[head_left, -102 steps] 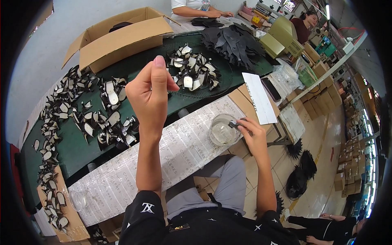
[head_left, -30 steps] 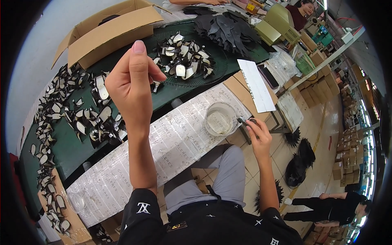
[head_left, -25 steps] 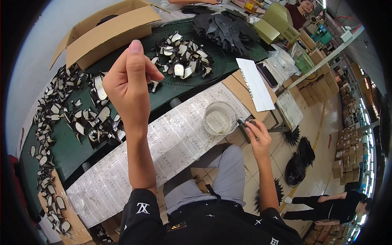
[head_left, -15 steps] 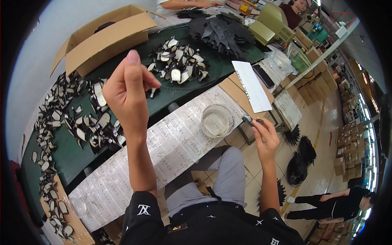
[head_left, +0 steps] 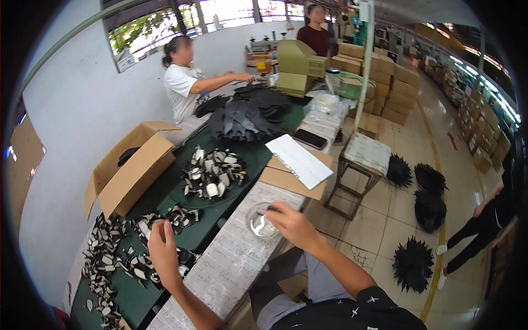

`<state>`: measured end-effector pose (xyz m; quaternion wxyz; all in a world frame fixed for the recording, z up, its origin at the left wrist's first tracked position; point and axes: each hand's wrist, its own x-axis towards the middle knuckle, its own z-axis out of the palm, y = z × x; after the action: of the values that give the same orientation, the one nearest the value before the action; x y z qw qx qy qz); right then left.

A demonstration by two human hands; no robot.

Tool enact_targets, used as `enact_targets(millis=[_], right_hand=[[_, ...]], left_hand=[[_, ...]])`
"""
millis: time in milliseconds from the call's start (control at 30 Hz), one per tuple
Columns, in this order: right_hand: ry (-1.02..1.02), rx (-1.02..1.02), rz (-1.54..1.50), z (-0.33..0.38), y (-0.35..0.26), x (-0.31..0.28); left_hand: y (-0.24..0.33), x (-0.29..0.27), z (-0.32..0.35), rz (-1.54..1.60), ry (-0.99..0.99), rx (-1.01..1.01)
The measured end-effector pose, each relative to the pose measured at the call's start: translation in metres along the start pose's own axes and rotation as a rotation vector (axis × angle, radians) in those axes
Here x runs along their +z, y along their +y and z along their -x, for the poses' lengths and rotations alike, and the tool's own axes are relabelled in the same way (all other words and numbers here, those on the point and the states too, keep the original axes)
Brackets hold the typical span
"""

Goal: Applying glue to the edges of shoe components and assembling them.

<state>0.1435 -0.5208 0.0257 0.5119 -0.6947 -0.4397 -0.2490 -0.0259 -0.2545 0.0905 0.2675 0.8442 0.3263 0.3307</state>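
Note:
My right hand is over the round clear container, which stands on the wrapped ledge in front of me. Its fingers are closed on a small dark stick-like tool, whose lower end I cannot make out against the container. Over the near edge of the green table, my left hand is raised with its thumb and fingers drawn together. What it pinches, if anything, does not show clearly. Around it lie many small curved black-and-white pieces, with another heap farther away.
An open cardboard box stands at the table's left. Black cut sheets lie piled beyond, near a person in white. A white card rests on cardboard, beside a phone. Right of the ledge is a stool.
The view has tilted up. My right hand has moved from beside the clear container to over it, with the small tool. My left hand has lowered toward the near table edge.

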Motion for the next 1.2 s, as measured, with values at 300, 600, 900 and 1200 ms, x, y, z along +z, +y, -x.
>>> enact_targets(millis=[300, 600, 900, 1200], right_hand=[[-0.296, 0.024, 0.123, 0.018, 0.03, 0.006], [-0.082, 0.299, -0.522, 0.035, 0.005, -0.026], [0.356, 0.868, -1.006, 0.119, 0.041, -0.077], [0.485, 0.956, -1.178, 0.124, 0.038, -0.079]], left_hand=[[-0.193, 0.048, 0.023, -0.582, -0.258, -0.131], [-0.158, 0.036, 0.063, -0.46, -0.085, 0.29], [-0.143, 0.039, 0.054, -0.129, -0.012, 0.26], [-0.119, 0.095, 0.124, -0.232, -0.287, 0.25]])
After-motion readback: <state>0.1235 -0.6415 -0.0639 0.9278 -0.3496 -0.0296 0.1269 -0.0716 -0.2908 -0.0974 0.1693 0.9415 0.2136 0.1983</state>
